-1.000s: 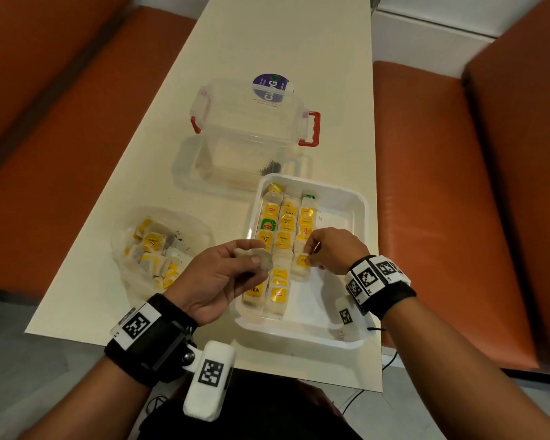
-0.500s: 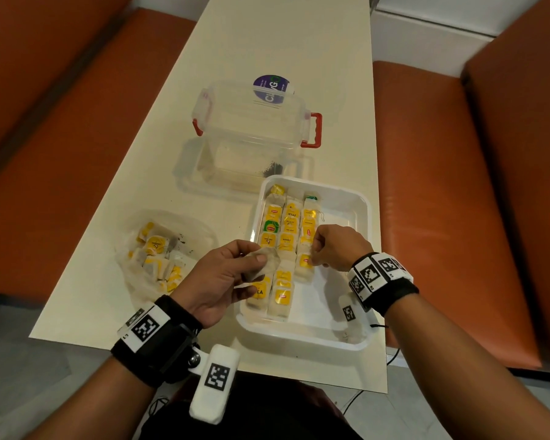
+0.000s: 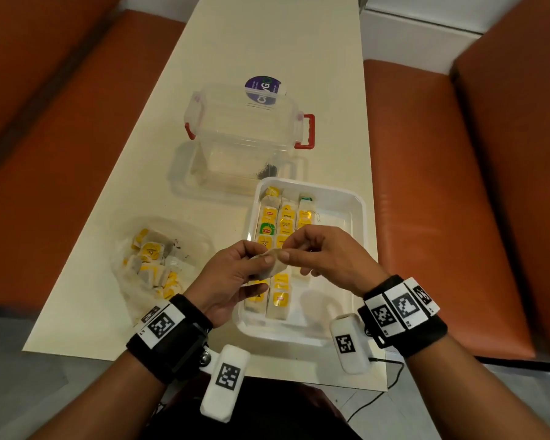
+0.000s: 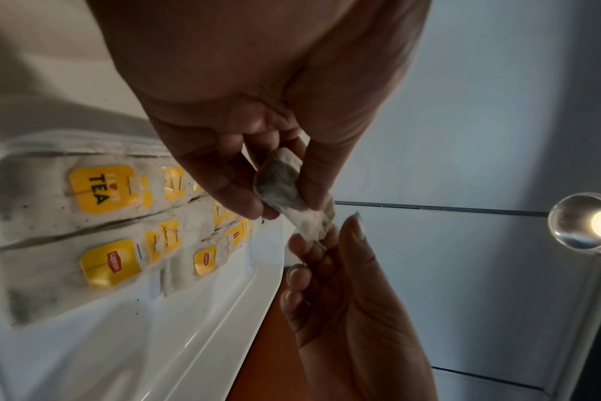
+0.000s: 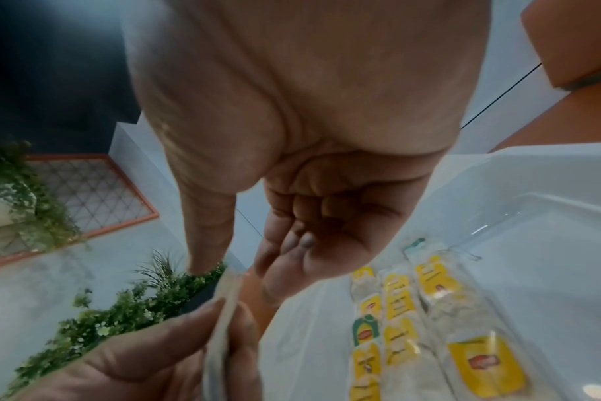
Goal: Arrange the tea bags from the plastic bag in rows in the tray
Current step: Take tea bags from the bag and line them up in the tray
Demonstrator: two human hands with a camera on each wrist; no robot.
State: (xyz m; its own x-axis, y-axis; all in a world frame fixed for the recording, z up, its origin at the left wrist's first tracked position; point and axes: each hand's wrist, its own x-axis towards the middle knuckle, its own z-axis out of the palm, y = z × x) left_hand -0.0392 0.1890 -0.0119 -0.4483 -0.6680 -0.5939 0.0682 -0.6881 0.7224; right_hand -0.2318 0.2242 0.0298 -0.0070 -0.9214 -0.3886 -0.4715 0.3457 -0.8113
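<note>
A plain white tea bag (image 3: 269, 265) hangs just above the tray's near left part. My left hand (image 3: 261, 254) pinches its lower end between thumb and fingers, and my right hand (image 3: 285, 250) pinches the other end. In the left wrist view the tea bag (image 4: 285, 190) sits between both hands. It shows edge-on in the right wrist view (image 5: 223, 312). The white tray (image 3: 346, 217) holds three rows of yellow-tagged tea bags (image 3: 280, 223) along its left side. The clear plastic bag (image 3: 153, 262) with more tea bags lies left of the tray.
A clear plastic box with red handles (image 3: 245, 131) stands behind the tray, a purple-labelled lid (image 3: 262, 90) at its far side. Orange benches flank the narrow cream table (image 3: 267, 42). The tray's right half (image 3: 334, 249) is bare.
My right hand has left the third row in the tray and come up to the tea bag in my left hand. Both hands now pinch it above the tray.
</note>
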